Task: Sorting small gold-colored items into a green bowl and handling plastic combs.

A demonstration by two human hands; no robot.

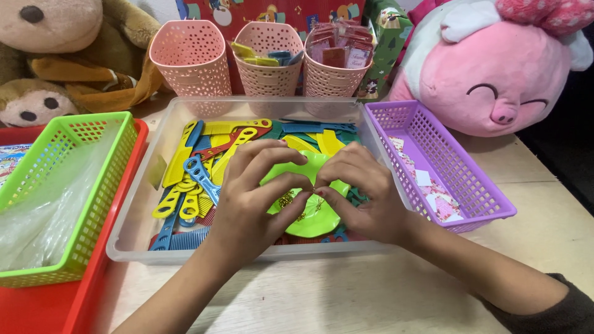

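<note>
Forearms: both come up from the near edge of the desk [383, 297], meeting over the clear plastic tray [133, 238].
Left hand [250, 201]: fingers curled in, thumb and forefinger pinched down at a small gold trinket [286, 199]; grip closed on it as far as can be seen.
Right hand [365, 195]: mirrors the left, fingertips pinched at a second small gold piece [317, 205] with a red speck; grip looks closed, though the piece is mostly hidden.
Green plate [312, 219]: lies flat in the tray, directly under both grips, on top of the combs.
Key relation: the two pinches sit almost touching at the plate's middle, left one a shade higher; neither hand is clearly nearer, the work is dead centre between them.
Combs [192, 170]: yellow, blue and red, heaped in the tray's left half, long axes running mostly away from the camera.
Purple basket [476, 185]: just right of the tray, paper slips inside.
Green basket [93, 192]: left, on a red tray [43, 306], crinkled clear plastic inside.
Back row: three pink perforated cups [192, 55], plush toys either side.
</note>
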